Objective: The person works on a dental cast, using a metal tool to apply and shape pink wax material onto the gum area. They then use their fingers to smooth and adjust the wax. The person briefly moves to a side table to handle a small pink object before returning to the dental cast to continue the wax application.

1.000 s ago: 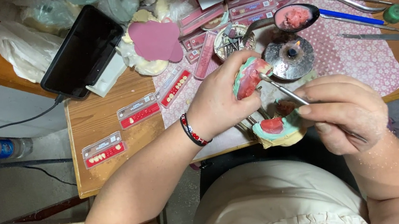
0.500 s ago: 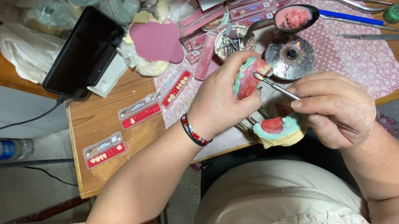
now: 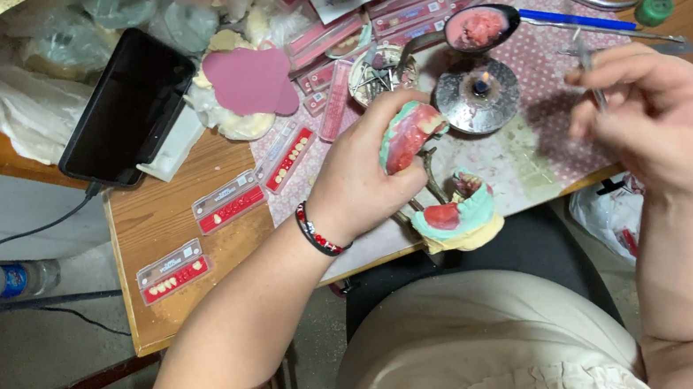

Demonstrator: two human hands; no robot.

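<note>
Since the earlier frame, the right hand point(image 3: 658, 122) has swung right, away from the denture model point(image 3: 408, 133), pinching a thin metal tool point(image 3: 589, 73). Left hand point(image 3: 370, 173) grips that model near the burner point(image 3: 476, 97), above the lower cast point(image 3: 456, 216).

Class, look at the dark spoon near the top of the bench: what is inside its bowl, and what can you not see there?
The spoon holds a lumpy pink mass that fills most of its bowl. The floor of the bowl beneath the mass is covered, so how deep the mass goes cannot be seen.
</note>
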